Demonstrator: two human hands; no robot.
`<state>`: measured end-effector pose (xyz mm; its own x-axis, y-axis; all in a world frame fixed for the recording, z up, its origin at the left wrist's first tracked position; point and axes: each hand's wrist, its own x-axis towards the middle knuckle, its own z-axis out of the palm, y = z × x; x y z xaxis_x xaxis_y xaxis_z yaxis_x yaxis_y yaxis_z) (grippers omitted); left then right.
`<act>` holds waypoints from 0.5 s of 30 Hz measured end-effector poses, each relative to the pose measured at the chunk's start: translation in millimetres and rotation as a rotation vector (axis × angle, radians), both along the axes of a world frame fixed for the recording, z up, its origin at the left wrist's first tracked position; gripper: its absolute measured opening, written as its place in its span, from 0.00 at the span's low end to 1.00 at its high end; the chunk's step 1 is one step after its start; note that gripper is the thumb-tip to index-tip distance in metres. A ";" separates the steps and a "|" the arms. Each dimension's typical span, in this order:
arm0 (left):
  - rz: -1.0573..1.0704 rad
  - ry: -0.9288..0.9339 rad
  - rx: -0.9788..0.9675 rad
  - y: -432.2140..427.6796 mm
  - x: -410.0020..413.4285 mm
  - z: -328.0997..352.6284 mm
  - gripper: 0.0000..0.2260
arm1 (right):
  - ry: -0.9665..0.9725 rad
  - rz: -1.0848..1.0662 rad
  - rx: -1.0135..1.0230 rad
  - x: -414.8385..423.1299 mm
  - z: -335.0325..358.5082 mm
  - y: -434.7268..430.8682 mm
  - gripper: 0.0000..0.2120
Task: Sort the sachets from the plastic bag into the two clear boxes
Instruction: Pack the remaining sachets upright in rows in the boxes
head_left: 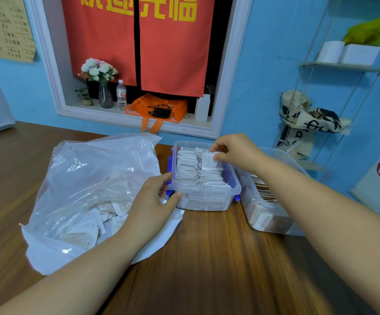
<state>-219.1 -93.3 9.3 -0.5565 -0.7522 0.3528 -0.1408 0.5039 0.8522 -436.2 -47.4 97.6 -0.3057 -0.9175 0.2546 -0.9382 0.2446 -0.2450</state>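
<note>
Right fingers [223, 156] with sachet [209, 160] in crowded box [207, 192]

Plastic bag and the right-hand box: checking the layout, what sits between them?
In the head view, the box of white sachets, its near corner held by the left hand.

white sachet [209, 160] above packed clear box [207, 196]

a brown wooden table [218, 258] carries a plastic bag [82, 178] left and two clear boxes [203, 196] [273, 214] right.
</note>
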 end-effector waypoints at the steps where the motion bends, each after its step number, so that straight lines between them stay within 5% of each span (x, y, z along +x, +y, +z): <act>1: -0.007 0.001 -0.001 0.3 0.4 0.0 0.20 | 0.011 0.003 -0.001 0.0 0.6 -0.7 0.08; 15: 0.000 0.002 -0.026 0.9 0.4 -0.5 0.19 | 0.091 0.063 0.028 -1.6 7.3 3.8 0.08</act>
<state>-218.7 -92.3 8.8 -0.5558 -0.7429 0.3731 -0.1395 0.5258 0.8391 -437.8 -43.6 105.0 -0.2240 -0.9414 0.2523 -0.9699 0.1900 -0.1523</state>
